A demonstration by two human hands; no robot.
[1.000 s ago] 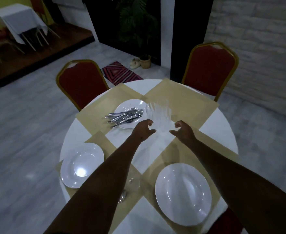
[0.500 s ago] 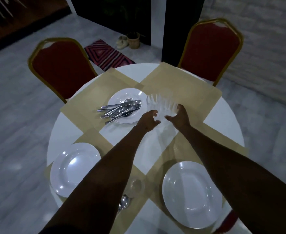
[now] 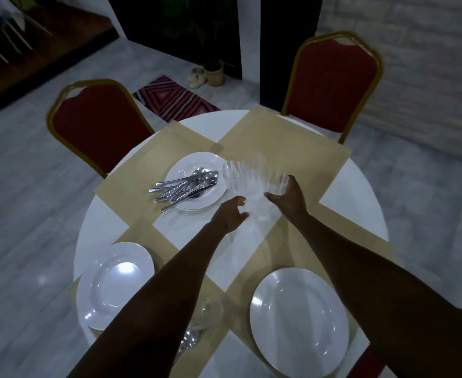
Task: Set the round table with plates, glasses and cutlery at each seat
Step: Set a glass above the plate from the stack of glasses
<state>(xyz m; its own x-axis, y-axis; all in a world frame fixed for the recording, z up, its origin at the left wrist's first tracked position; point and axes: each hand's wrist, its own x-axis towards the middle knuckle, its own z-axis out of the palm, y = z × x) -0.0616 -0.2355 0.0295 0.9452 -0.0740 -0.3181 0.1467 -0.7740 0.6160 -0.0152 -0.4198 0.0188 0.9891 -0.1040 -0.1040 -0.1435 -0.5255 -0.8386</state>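
A cluster of clear glasses (image 3: 247, 177) stands at the middle of the round white table (image 3: 360, 184). My right hand (image 3: 288, 199) wraps thumb and fingers around the rightmost glass (image 3: 277, 184). My left hand (image 3: 231, 214) hovers at the cluster's near side with fingers curled apart and nothing in them. Beside the glasses, a white plate (image 3: 197, 184) carries a pile of cutlery (image 3: 186, 188). Two bare plates lie on the near placemats, one left (image 3: 114, 285) and one right (image 3: 298, 320). Another glass (image 3: 210, 312) and a spoon (image 3: 189, 339) sit partly hidden under my left forearm.
Four beige placemats cover the table; the far right placemat (image 3: 292, 143) is bare. Two red chairs with gold frames stand at the far side, one left (image 3: 96, 124) and one right (image 3: 333, 83). A striped rug (image 3: 174, 98) lies on the floor beyond.
Both hands have reached further forward to the glasses. My right hand has closed around the rightmost glass; my left hand has come up to the cluster's near side.
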